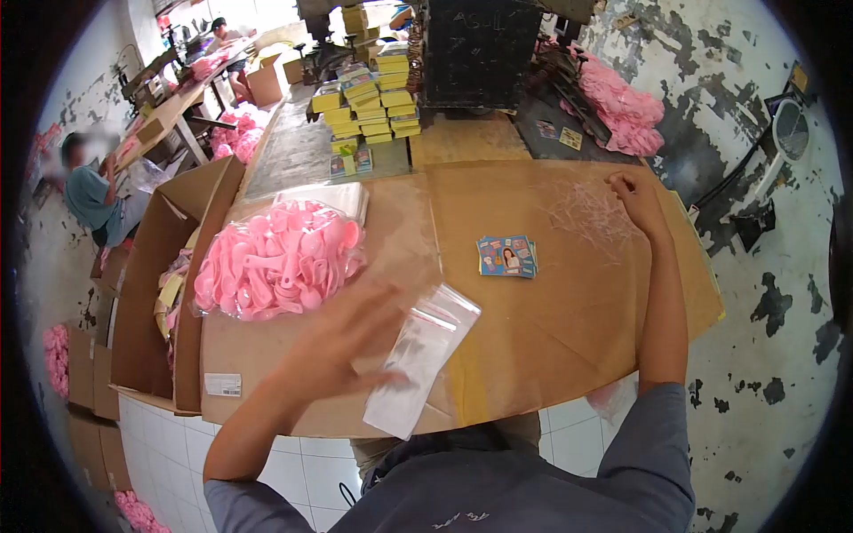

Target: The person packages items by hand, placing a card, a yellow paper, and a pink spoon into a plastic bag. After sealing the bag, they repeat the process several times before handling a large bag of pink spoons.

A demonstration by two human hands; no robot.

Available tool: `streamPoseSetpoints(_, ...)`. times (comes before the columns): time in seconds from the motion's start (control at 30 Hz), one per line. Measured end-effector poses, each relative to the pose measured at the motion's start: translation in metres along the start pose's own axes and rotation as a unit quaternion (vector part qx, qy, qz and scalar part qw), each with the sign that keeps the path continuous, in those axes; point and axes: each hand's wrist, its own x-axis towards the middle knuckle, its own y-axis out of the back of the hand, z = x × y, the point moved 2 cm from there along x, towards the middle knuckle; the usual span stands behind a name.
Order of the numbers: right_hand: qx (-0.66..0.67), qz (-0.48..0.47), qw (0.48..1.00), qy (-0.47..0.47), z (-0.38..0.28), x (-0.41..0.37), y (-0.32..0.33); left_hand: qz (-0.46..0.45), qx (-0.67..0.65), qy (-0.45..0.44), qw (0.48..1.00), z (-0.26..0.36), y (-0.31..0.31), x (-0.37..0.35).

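My left hand (342, 338) is blurred by motion, fingers and thumb spread apart. Its thumb overlaps a small stack of clear plastic bags (418, 364) lying slanted near the table's front edge. My right hand (634, 201) is at the right side of the cardboard-covered table (533, 355), fingers curled in; whatever they may hold is too small to make out. Just beside it lies a loose heap of thin clear plastic strips (586, 218). Between my hands rests a small stack of blue printed cards (507, 257). A clear bag full of pink plastic spoons (280, 258) sits beyond my left hand.
At the left edge stands an open cardboard box (191, 311). Behind the spoons lies a white stack (342, 200). Yellow-edged card stacks (369, 102) fill the back, beside a dark panel (480, 53). Pink items (622, 107) are heaped back right. Another person (93, 191) sits far left.
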Motion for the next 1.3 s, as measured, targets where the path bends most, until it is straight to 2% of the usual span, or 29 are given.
streamPoseSetpoints(0.03,0.052,-0.034,0.998,-0.025,-0.002,-0.001,-0.003,-0.056,-0.014,-0.023,0.998,0.010,-0.012,0.001)
streamPoseSetpoints(0.1,0.156,-0.101,0.980,-0.074,-0.003,-0.004,-0.005,-0.095,-0.042,-0.062,0.993,0.026,-0.025,-0.005)
streamPoseSetpoints(0.13,-0.018,-0.033,0.996,0.083,0.007,-0.002,-0.004,-0.115,-0.055,-0.082,0.988,0.033,-0.030,-0.009)
streamPoseSetpoints(0.17,-0.191,0.035,0.952,0.235,0.021,-0.003,-0.009,-0.120,-0.035,-0.096,0.988,0.037,-0.035,-0.013)
streamPoseSetpoints(0.23,-0.270,0.054,0.912,0.305,0.012,-0.011,-0.008,-0.131,0.004,-0.118,0.984,0.043,-0.041,-0.020)
streamPoseSetpoints(0.3,-0.096,-0.036,0.982,0.156,-0.051,-0.024,0.008,-0.122,0.035,-0.120,0.985,0.036,-0.046,-0.019)
streamPoseSetpoints(0.33,0.086,-0.095,0.982,0.137,-0.046,-0.021,0.010,-0.118,0.050,-0.120,0.984,0.031,-0.049,-0.018)
streamPoseSetpoints(0.37,0.264,-0.149,0.946,0.112,-0.039,-0.015,0.017,-0.110,0.064,-0.126,0.984,0.025,-0.053,-0.016)
streamPoseSetpoints(0.4,0.434,-0.196,0.875,0.082,-0.039,-0.011,0.020,-0.102,0.078,-0.132,0.983,0.018,-0.057,-0.012)
streamPoseSetpoints(0.5,0.158,-0.160,0.974,0.041,-0.037,0.002,0.013,-0.080,0.079,-0.137,0.984,0.006,-0.062,0.001)
streamPoseSetpoints(0.53,-0.061,-0.046,0.985,0.152,-0.028,0.005,0.007,-0.070,0.080,-0.139,0.985,0.002,-0.063,0.005)
streamPoseSetpoints(0.57,-0.275,0.072,0.925,0.252,-0.016,0.004,-0.008,-0.061,0.080,-0.142,0.985,0.000,-0.063,0.008)
streamPoseSetpoints(0.6,-0.470,0.183,0.798,0.329,-0.022,-0.006,-0.016,-0.049,0.055,-0.140,0.987,0.000,-0.060,0.008)
streamPoseSetpoints(0.7,-0.282,0.023,0.933,0.224,-0.034,-0.020,-0.018,-0.003,0.004,-0.122,0.992,-0.004,-0.050,0.010)
streamPoseSetpoints(0.73,-0.153,-0.064,0.971,0.172,-0.045,-0.032,-0.027,0.014,-0.001,-0.113,0.993,-0.008,-0.048,0.008)
streamPoseSetpoints(0.77,-0.021,-0.146,0.982,0.117,-0.057,-0.044,-0.036,0.032,-0.003,-0.105,0.994,-0.014,-0.046,0.008)
streamPoseSetpoints(0.83,0.002,-0.255,0.946,0.198,-0.084,-0.076,-0.051,0.047,-0.027,-0.080,0.995,-0.022,-0.045,0.004)
streamPoseSetpoints(0.93,-0.041,-0.206,0.921,0.328,-0.099,-0.106,-0.073,0.054,-0.055,-0.050,0.996,-0.028,-0.043,0.002)
streamPoseSetpoints(1.03,-0.055,-0.195,0.950,0.236,-0.076,-0.105,-0.081,0.057,-0.054,-0.040,0.996,-0.029,-0.041,0.003)
streamPoseSetpoints(1.13,-0.125,-0.161,0.956,0.213,-0.061,-0.088,-0.056,0.067,-0.036,-0.035,0.996,-0.029,-0.039,0.002)
streamPoseSetpoints(1.23,-0.049,-0.116,0.987,0.098,-0.083,-0.077,-0.020,0.094,-0.023,-0.029,0.995,-0.029,-0.035,0.000)
streamPoseSetpoints(1.3,-0.030,-0.144,0.980,0.136,-0.094,-0.077,-0.015,0.125,-0.006,-0.030,0.992,-0.030,-0.033,-0.001)
